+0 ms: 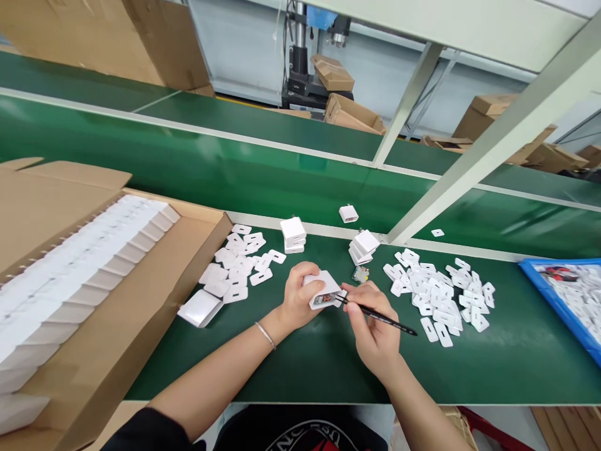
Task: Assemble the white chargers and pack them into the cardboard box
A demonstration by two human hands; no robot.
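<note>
My left hand (pixel 295 299) is closed around a white charger housing (pixel 323 283), tilted so its open end faces right and toward me. Inside that opening, bits of a circuit board show. Black tweezers (pixel 392 321) are pinched in my right hand (pixel 375 329), their tips at the opening's right side. A small white piece shows beside the tips, partly hidden by my fingers. Just beyond my right hand lies a small bare circuit board (pixel 361 274). White housings form a left stack (pixel 293 233) and a leaning right stack (pixel 363 247).
White end plates lie in a left pile (pixel 237 266) and a right pile (pixel 436 294). An open carton (pixel 188 250) with rows of white housings fills the left side. At right sits a blue-rimmed tray (pixel 554 300) of white parts. A slanted metal post (pixel 483 138) rises behind the bench.
</note>
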